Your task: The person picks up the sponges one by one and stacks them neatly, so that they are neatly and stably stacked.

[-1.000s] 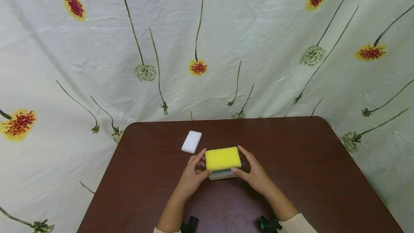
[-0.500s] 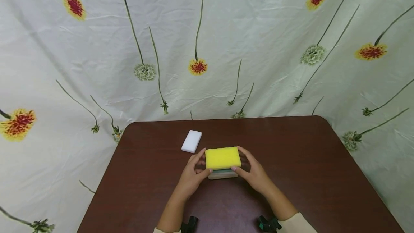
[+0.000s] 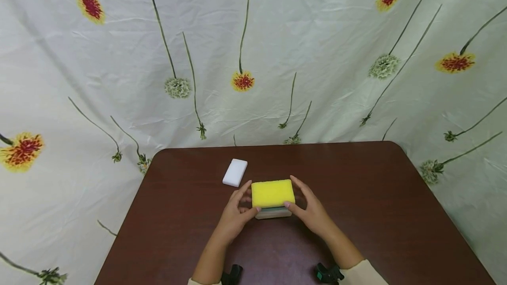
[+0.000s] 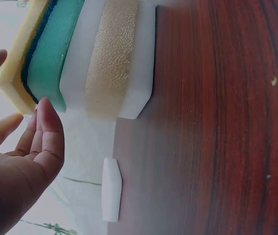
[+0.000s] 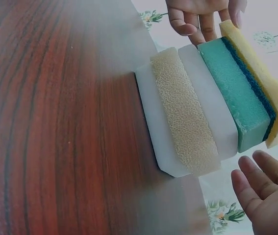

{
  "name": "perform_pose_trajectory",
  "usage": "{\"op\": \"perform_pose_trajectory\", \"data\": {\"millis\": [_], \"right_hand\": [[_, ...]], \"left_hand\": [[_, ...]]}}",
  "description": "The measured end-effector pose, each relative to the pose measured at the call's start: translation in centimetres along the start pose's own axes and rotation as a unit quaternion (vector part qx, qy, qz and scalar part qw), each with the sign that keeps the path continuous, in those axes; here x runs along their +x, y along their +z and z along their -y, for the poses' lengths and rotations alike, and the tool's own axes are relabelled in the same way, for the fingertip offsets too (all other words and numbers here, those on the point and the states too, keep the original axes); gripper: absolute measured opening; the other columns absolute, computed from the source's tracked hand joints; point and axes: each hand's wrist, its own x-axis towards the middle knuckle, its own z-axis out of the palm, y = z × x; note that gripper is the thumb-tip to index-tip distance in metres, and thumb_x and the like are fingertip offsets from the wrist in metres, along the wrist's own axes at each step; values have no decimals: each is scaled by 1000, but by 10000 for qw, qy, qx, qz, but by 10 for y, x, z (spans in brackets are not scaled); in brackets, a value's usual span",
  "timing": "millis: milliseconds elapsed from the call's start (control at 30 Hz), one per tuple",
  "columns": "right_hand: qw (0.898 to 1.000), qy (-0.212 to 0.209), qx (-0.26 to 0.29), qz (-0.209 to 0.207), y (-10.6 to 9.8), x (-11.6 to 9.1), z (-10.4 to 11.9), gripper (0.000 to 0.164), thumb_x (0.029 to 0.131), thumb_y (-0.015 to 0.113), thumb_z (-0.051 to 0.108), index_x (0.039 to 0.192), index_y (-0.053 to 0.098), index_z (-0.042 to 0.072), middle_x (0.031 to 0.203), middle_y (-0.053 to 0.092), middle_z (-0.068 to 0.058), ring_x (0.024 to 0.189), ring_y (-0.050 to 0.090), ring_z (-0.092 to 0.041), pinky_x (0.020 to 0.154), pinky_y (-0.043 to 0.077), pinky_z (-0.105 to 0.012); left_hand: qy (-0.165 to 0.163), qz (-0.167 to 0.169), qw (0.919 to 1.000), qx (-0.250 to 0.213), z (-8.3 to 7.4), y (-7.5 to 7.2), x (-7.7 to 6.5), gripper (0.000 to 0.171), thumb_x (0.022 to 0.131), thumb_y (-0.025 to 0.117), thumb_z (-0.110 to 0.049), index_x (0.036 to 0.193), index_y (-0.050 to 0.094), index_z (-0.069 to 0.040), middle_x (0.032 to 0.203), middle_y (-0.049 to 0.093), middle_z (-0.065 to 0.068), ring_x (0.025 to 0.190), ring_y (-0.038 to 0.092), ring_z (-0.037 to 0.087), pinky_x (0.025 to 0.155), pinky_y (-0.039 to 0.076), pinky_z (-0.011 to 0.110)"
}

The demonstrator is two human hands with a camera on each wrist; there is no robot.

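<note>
A stack of sponges stands on the brown table [image 3: 178,232]. Its top is a yellow sponge [image 3: 273,193] with a dark blue layer under it. Beneath come a green sponge [image 5: 237,98], a white sponge [image 4: 80,58], a beige porous sponge [image 5: 185,112] and another white sponge [image 4: 141,63] at the bottom. My left hand [image 3: 234,217] frames the yellow sponge's left end, thumb at the front corner and index finger by the back one. At the right end my right hand [image 3: 314,214] has its thumb by the front corner and its index finger raised near the back corner.
A white block [image 3: 235,173] lies behind and left of the stack. Behind the table hangs a white flowered cloth [image 3: 336,56]. Black straps [image 3: 329,273] sit at the wrists, close to the table's near side.
The yellow sponge has squared up slightly over the stack. My right index finger has lifted a little from its back corner. Otherwise both hands stay almost in place.
</note>
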Motion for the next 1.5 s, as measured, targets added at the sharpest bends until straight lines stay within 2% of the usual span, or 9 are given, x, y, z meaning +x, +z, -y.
{"op": "perform_pose_trajectory", "data": {"millis": [133, 267, 433, 600, 800, 967, 1100, 1333, 1500], "right_hand": [[9999, -154, 27, 12, 0, 0, 1, 73, 97, 70, 27, 157, 31, 31, 156, 41, -9, 130, 55, -35, 100, 53, -39], [9999, -38, 120, 29, 0, 0, 2, 70, 96, 71, 28, 155, 34, 34, 154, 44, -9, 128, 57, -37, 89, 56, -29], [9999, 27, 96, 27, 0, 0, 1, 69, 95, 72, 30, 154, 36, 36, 149, 48, -6, 123, 60, -33, 84, 57, -28], [9999, 60, 82, 18, -1, 1, 2, 70, 94, 74, 31, 153, 36, 34, 147, 50, -8, 121, 60, -33, 84, 56, -28], [9999, 127, 76, 66, -3, 2, 2, 70, 94, 74, 30, 153, 37, 32, 147, 50, -10, 124, 59, -35, 84, 56, -30], [9999, 134, 40, 57, -3, 2, 3, 69, 93, 74, 30, 152, 38, 30, 147, 50, -9, 124, 58, -35, 85, 56, -31], [9998, 179, 41, 73, -3, 2, 4, 70, 93, 75, 32, 152, 38, 31, 148, 49, -9, 125, 58, -34, 85, 56, -31], [9997, 242, 45, 95, -4, 2, 5, 70, 93, 74, 33, 153, 37, 32, 148, 49, -9, 127, 57, -35, 84, 56, -28], [9997, 248, 29, 72, -4, 3, 4, 71, 93, 75, 31, 153, 39, 25, 147, 50, -10, 125, 58, -36, 85, 56, -29]], "left_hand": [[-51, 35, 10000, 3, -1, -1, -1, 76, 87, 80, -25, 152, 42, -39, 138, 48, 3, 119, 51, 21, 85, 51, 29], [-18, 3, 10000, 21, -1, 0, -1, 71, 89, 78, -25, 151, 45, -35, 137, 50, 5, 119, 53, 22, 86, 50, 29], [-6, -13, 10000, -36, -1, 0, -1, 69, 89, 78, -22, 150, 47, -32, 136, 50, 6, 118, 53, 22, 84, 50, 28], [-28, -27, 9999, -128, -2, -1, 0, 69, 90, 78, -25, 150, 45, -35, 137, 50, 6, 119, 53, 24, 84, 51, 29], [-198, -451, 9987, -120, -3, -7, 6, 64, 93, 73, -32, 151, 45, -30, 138, 53, 5, 117, 58, 22, 88, 46, 32], [-508, -885, 9947, -137, -3, -13, 12, 71, 91, 76, -33, 153, 44, -20, 139, 54, 9, 119, 57, 23, 85, 46, 31], [-657, -1136, 9913, -121, 0, -17, 17, 73, 90, 77, -29, 153, 42, -16, 138, 53, 13, 119, 57, 26, 83, 47, 30], [-766, -1473, 9861, -107, 7, -20, 27, 75, 88, 78, -24, 152, 42, -12, 131, 56, 17, 115, 57, 27, 80, 48, 27], [-826, -1649, 9828, -41, 12, -23, 35, 80, 87, 79, -24, 153, 39, -9, 130, 52, 19, 116, 57, 30, 78, 48, 25]]}}
